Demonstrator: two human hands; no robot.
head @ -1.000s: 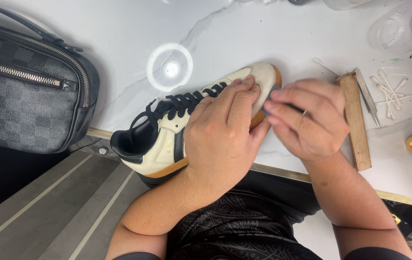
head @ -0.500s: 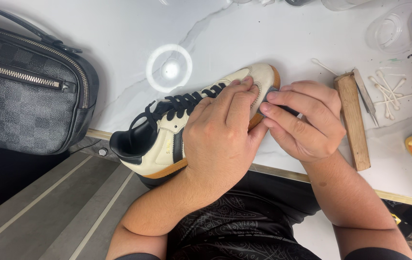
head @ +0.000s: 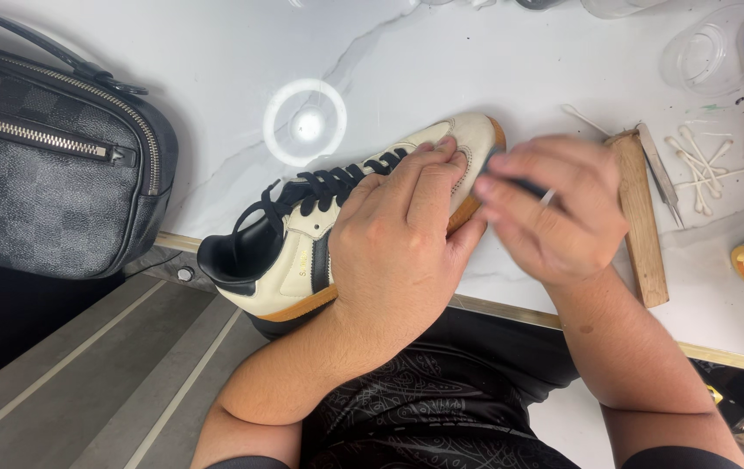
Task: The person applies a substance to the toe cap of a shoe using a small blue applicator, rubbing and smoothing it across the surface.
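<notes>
Cream leather with a gum sole: the sneaker [head: 302,260] lies on its side at the near edge of the table [head: 441,78], heel hanging just past that edge. Our left hand [head: 398,243] presses flat over its midfoot, fingers spread toward the toe. Our right hand [head: 554,208] is closed on a small dark tool at the toe, too blurred to name. We judge short, light strokes best, the left hand pinning firmly. Farther right lie a wooden block [head: 641,217], tweezers [head: 658,174] and cotton swabs [head: 702,161]; a checked bag [head: 50,165] sits at the left edge.
</notes>
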